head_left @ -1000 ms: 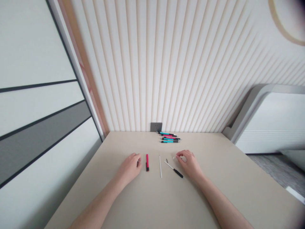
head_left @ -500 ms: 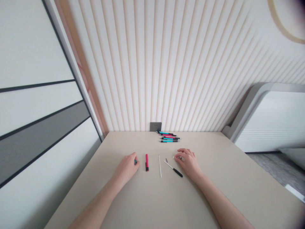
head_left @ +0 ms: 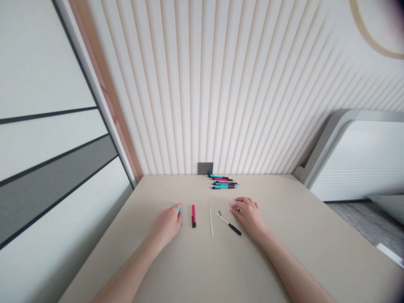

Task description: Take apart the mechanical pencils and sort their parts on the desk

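Note:
My left hand (head_left: 168, 221) rests on the table with its fingers closed round a blue pen barrel (head_left: 180, 210), whose top shows past the fingertips. Just right of it lies a pink pen barrel (head_left: 193, 216) with a black end. Farther right are a thin white refill (head_left: 211, 221), a tiny dark grey piece (head_left: 220, 213) and a second white stick with a black grip (head_left: 235, 229). My right hand (head_left: 248, 213) is curled on the table, thumb and forefinger together beside a small white piece (head_left: 229, 208). What lies under its fingers is mostly hidden.
Several blue, pink and black pens (head_left: 223, 183) lie in a group at the back of the beige table (head_left: 195, 269). Behind them is a ribbed wall with a dark socket (head_left: 205, 168). A white and grey cabinet (head_left: 63, 168) stands left, a bed headboard (head_left: 356, 155) right.
My left hand has shifted slightly left and its fingers have turned, so more of the blue barrel's top shows. My right hand keeps nearly the same pose. The view moved a little.

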`<act>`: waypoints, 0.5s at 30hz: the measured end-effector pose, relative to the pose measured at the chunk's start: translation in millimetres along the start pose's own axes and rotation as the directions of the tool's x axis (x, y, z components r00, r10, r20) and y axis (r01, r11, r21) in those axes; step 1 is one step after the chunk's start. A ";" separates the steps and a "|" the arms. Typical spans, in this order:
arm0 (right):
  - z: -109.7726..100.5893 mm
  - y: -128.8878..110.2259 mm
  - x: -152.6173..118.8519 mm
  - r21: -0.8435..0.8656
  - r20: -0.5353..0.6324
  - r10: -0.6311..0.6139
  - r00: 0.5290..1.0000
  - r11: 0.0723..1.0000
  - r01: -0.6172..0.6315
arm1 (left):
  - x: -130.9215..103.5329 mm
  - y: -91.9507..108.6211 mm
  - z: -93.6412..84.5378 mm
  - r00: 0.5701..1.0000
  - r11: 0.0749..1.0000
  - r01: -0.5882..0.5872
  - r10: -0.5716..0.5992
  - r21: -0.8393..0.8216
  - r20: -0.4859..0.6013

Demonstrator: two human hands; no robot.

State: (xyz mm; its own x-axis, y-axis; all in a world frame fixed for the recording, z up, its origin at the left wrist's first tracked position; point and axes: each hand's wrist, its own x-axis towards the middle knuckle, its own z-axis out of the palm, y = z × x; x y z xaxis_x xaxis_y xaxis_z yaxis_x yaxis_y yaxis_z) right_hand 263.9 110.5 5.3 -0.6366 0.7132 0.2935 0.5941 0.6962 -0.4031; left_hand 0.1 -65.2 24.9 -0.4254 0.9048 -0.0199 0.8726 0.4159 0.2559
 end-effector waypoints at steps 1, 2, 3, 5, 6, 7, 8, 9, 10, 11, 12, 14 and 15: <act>-0.2 -0.5 0.1 0.001 0.001 0.000 1.000 1.000 0.000 | -0.5 -0.6 -0.2 1.000 1.000 0.004 -0.004 0.001 0.012; -0.1 -0.9 0.3 0.001 0.003 0.000 1.000 1.000 0.000 | -0.9 -1.3 -0.2 1.000 1.000 0.002 -0.001 -0.002 0.024; 0.2 -1.2 0.6 0.001 0.006 -0.003 1.000 1.000 0.003 | -1.2 -2.0 0.0 0.999 1.000 -0.008 0.008 -0.009 0.036; 1.2 -1.5 1.6 0.000 0.010 -0.009 1.000 1.000 0.009 | -1.4 -3.7 1.3 0.998 0.999 -0.037 0.038 -0.023 0.051; 1.7 -1.5 2.1 0.000 0.011 -0.012 1.000 1.000 0.012 | -1.3 -4.6 2.4 0.997 0.998 -0.051 0.052 -0.027 0.054; 1.9 -1.6 2.4 -0.001 0.009 -0.015 1.000 1.000 0.015 | -1.1 -5.4 3.7 0.996 0.998 -0.063 0.065 -0.031 0.055; 1.7 -1.9 2.5 -0.001 0.005 -0.020 1.000 1.000 0.020 | -0.9 -6.2 5.0 0.996 0.997 -0.074 0.075 -0.032 0.056; 0.8 -2.5 2.3 -0.002 -0.003 -0.025 1.000 1.000 0.025 | -0.8 -6.8 6.1 0.995 0.996 -0.082 0.083 -0.032 0.059; -0.9 -3.4 1.7 -0.003 -0.014 -0.033 0.999 0.999 0.033 | -0.7 -7.2 6.9 0.994 0.995 -0.090 0.092 -0.032 0.064; -3.4 -5.0 0.6 -0.002 -0.026 -0.044 0.999 0.999 0.044 | -0.7 -7.3 7.4 0.992 0.995 -0.099 0.101 -0.030 0.070; -6.5 -7.2 -0.9 0.001 -0.034 -0.059 0.998 0.998 0.059 | -0.9 -7.3 7.4 0.991 0.993 -0.110 0.112 -0.030 0.076; -13.4 -13.6 -5.1 0.017 -0.018 -0.105 0.994 0.994 0.106 | -1.5 -6.4 6.7 0.987 0.991 -0.131 0.133 -0.032 0.091; -16.6 -17.5 -7.5 0.029 0.011 -0.134 0.991 0.991 0.134 | -1.9 -5.6 6.1 0.986 0.990 -0.136 0.138 -0.031 0.098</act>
State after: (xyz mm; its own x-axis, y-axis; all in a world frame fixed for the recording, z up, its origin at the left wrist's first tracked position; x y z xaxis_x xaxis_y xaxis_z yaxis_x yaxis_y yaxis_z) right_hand 266.4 94.3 24.6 -0.7159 0.6124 0.3354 0.4890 0.7826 -0.3852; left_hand -2.6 -68.7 17.6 -0.2751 0.9581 -0.0793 0.9143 0.2862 0.2865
